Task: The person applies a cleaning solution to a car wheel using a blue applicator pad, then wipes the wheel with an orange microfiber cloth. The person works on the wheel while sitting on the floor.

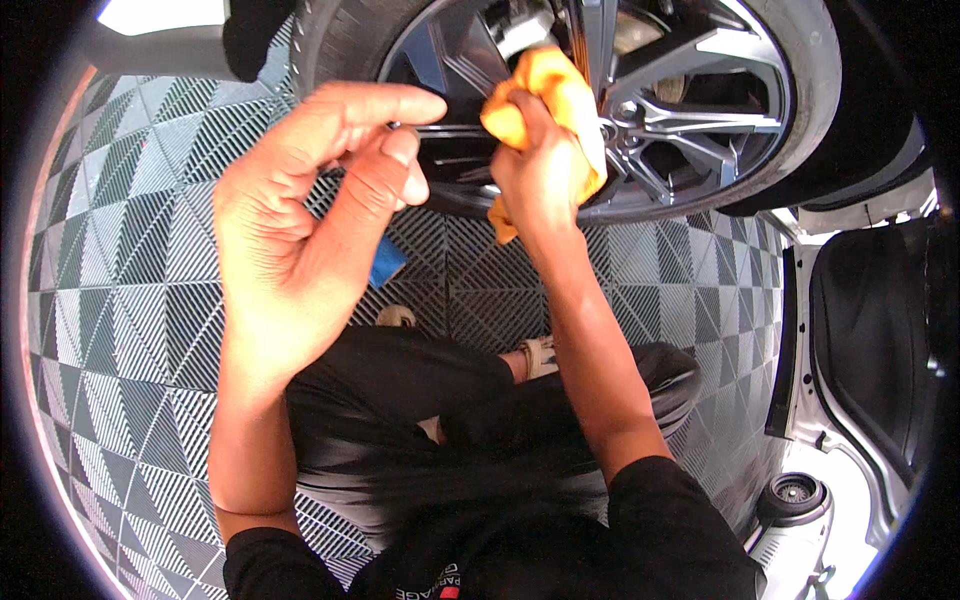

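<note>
My right hand (544, 169) grips a bunched orange cloth (559, 79) against the spokes of a dark alloy wheel (675, 131). One end of the cloth hangs below the fist. My left hand (300, 195) is raised to the left of the wheel, closer to the camera. Its index finger and thumb are curled with a gap between them, and I see nothing held there. Around the rim runs a black rubber tyre (814, 97). Part of the wheel's left side is hidden behind my left hand.
A blue object (388, 264), partly covered by my left hand, lies on the grey slatted tile floor (150, 315). An open car door (862, 345) stands at the right. Below it is a white machine with a round black top (795, 491). My crossed legs (420, 382) are below the wheel.
</note>
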Available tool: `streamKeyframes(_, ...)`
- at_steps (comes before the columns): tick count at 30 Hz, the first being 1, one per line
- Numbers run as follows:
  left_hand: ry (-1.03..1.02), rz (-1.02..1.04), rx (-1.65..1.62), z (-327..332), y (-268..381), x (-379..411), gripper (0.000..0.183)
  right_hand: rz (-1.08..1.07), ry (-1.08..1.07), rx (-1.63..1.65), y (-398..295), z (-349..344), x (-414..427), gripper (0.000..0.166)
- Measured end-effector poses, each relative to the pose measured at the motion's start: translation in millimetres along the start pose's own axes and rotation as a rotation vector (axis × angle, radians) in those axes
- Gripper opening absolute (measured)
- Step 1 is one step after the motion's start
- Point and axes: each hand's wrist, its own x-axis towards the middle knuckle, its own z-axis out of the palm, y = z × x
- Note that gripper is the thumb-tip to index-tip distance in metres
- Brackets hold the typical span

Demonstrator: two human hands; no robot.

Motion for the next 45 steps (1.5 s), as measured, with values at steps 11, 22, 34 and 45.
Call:
streamKeyframes(11,-0.017,0.075,0.06,2.3,-5.9,-0.5,0.027,-0.043,0.018,0.008,5.5,6.9,-1.3,0.047)
streamKeyframes(22,-0.058,-0.053,0.034,10.3,-6.6,-3.0,0.028,0.041,0.167,0.063,1.4,10.4,-7.2,0.055)
streamKeyframes(34,-0.345,0.079,0.297,30.5,-8.1,-12.7,0.026,0.098,0.058,0.213,-30.9,6.7,9.2,0.033)
streamKeyframes(45,-0.417,0.202,0.255,25.2,-9.4,-13.9,0.036,-0.285,0.12,0.176,26.0,38.2,3.5,0.025)
